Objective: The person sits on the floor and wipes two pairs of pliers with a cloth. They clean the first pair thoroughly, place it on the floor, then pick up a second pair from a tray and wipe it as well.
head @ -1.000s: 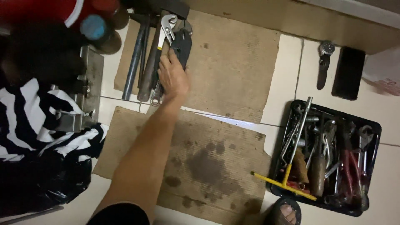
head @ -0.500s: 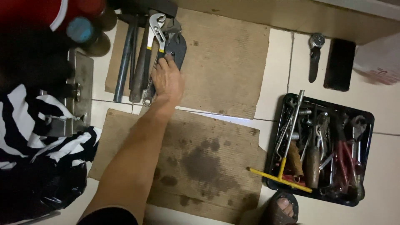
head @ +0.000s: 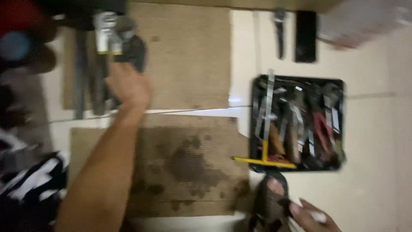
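Brown cardboard sheets lie flat on a pale tiled floor (head: 377, 141), one plain sheet (head: 189, 56) farther from the person and one stained sheet (head: 184, 167) nearer, with dark blotches across its middle. The left hand (head: 128, 86) reaches out over the far sheet's left part and rests on a row of long tools laid side by side there. Its fingers curl down around a dark-handled wrench (head: 131, 49) with a silver head; motion blur hides the fingertips, so whether the grip is truly clamped on the handle cannot be told. Beside the wrench, to its left, lie grey metal bars (head: 81, 73) and another long tool with a yellow band near its jaw end.

At the bottom edge the right hand (head: 311, 217) shows only in part, fingers loosely bent and touching a small white object (head: 318, 216), just beside a dark sandal (head: 270, 202). Whether that grip is closed cannot be told either.

To the right, a black tray (head: 339, 124) sits on the floor, crowded with pliers, screwdrivers and other hand tools; a yellow pencil-like stick (head: 264, 161) lies across its near-left corner. Beyond the tray lie a flat black rectangular object (head: 305, 36) and a small grey tool (head: 280, 32). Striped black-and-white cloth (head: 34, 184) fills the lower left.
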